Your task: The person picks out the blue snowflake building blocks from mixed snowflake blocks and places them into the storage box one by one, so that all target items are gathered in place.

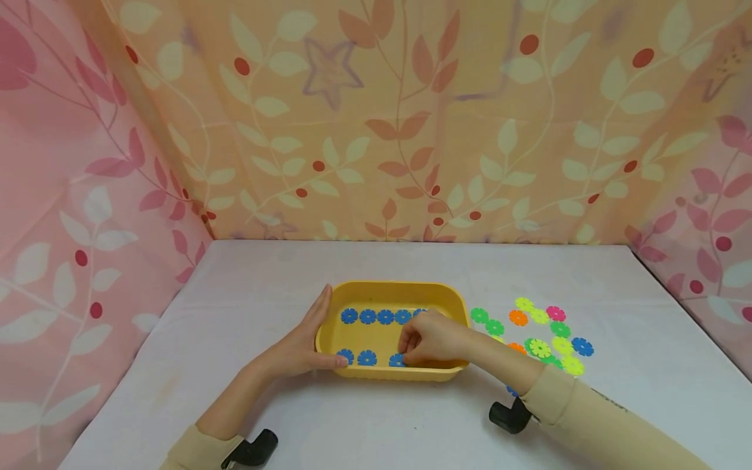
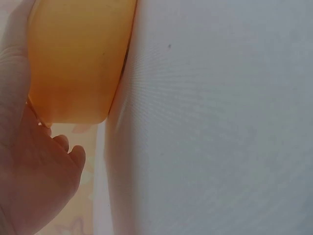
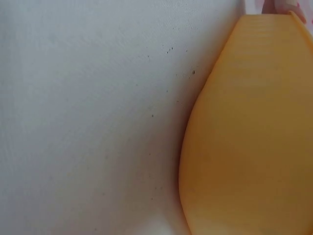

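A yellow plastic basin (image 1: 376, 287) sits on the white-covered table. My left hand (image 1: 296, 346) holds its left end, thumb over the front rim and fingers along the outer left side. In the left wrist view, the fingers (image 2: 77, 159) show beyond the basin's corner. My right hand (image 1: 437, 337) reaches inside the basin and pinches a blue flower-shaped disc (image 1: 396, 360) near the front wall. Two more blue discs (image 1: 367, 358) lie to its left. Several blue discs (image 1: 385, 316) form a row toward the back, its right end partly covered by the right hand.
Right of the basin lie loose flower discs in green (image 1: 495, 327), yellow (image 1: 572, 365), orange (image 1: 518, 318), pink (image 1: 555, 314) and blue (image 1: 583, 346), some beneath the right forearm. Patterned cloth (image 1: 376, 130) hangs behind the table and along both sides.
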Tool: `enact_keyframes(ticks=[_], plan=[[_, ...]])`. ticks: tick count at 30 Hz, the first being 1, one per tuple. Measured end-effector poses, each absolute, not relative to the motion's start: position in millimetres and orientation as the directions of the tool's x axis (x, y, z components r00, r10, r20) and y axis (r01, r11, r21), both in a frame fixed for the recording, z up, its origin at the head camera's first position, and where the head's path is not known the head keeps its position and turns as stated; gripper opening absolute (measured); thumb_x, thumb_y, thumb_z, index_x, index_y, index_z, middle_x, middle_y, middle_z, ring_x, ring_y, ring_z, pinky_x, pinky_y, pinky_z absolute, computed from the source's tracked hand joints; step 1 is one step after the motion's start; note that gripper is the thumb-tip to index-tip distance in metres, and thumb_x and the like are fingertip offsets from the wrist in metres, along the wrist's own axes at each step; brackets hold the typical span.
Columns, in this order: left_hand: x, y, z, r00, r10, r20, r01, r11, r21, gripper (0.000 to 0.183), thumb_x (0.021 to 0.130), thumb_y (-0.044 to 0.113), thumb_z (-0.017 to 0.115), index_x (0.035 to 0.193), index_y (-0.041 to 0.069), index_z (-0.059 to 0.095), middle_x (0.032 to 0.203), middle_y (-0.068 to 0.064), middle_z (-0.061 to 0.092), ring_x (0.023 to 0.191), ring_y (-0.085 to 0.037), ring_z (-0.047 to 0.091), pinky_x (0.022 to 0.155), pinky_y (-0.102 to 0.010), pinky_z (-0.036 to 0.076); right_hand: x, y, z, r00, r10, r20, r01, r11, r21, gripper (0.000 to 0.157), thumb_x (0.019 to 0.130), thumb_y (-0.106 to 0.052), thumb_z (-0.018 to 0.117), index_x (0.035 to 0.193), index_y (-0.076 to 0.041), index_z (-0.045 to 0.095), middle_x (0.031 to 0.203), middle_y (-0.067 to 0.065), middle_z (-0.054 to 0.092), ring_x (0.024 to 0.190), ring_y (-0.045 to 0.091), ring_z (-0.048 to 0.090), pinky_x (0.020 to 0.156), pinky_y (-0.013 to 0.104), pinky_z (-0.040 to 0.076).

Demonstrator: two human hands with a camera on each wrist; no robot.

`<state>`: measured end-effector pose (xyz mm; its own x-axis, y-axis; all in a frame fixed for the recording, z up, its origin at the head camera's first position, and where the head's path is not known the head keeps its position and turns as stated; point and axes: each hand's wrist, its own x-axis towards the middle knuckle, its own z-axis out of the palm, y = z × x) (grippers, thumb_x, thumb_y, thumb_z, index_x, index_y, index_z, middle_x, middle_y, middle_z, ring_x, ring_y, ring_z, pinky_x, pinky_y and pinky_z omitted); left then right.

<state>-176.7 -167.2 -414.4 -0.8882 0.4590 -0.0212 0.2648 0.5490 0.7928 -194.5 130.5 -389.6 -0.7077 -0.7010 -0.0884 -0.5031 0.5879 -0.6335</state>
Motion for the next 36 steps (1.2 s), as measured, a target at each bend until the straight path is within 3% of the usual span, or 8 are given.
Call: enact_keyframes(ticks=[12,24,36], plan=[[-176.3,-166.9,-415.4,-0.890,0.456,-0.025,0.263,0.557,0.788,0.126,0.074,0.041,0.083,0.155,0.033,-0.012,0.162,0.007,-0.013,0.149,-0.024,-0.007,0.115,-0.056,0.012,-191.0,129.8,-390.0,-0.701,-0.703,-0.123,-0.456,0.573,-0.681,0.017,0.077,-0.007,0.081,0.087,-0.009,0.068,0.073,-0.005,0.063,0.067,0.005,0.059,0.066,0.021,0.052],[-177.2,-167.5,-415.7,-0.888,0.460,-0.025,0.264,0.552,0.791,0.126,0.074,0.040,0.083,0.155,0.031,-0.012,0.162,0.006,-0.013,0.149,-0.024,-0.007,0.115,-0.055,0.013,-190.8,120.4,-395.5,-0.717,-0.691,-0.089,-0.443,0.551,-0.708,0.017,0.076,-0.008,0.082,0.087,-0.006,0.069,0.071,-0.007,0.062,0.066,0.005,0.059,0.066,0.021,0.052],[-175.6,-166.5,-411.1,-0.886,0.464,-0.016,0.267,0.538,0.799,0.127,0.074,0.037,0.084,0.157,0.022,-0.010,0.162,0.004,-0.012,0.149,-0.024,-0.008,0.115,-0.055,0.011,-188.7,117.3,-396.8,-0.715,-0.698,-0.034,-0.477,0.522,-0.707,0.019,0.074,-0.009,0.083,0.087,-0.005,0.069,0.069,-0.009,0.062,0.064,0.002,0.059,0.065,0.020,0.052]])
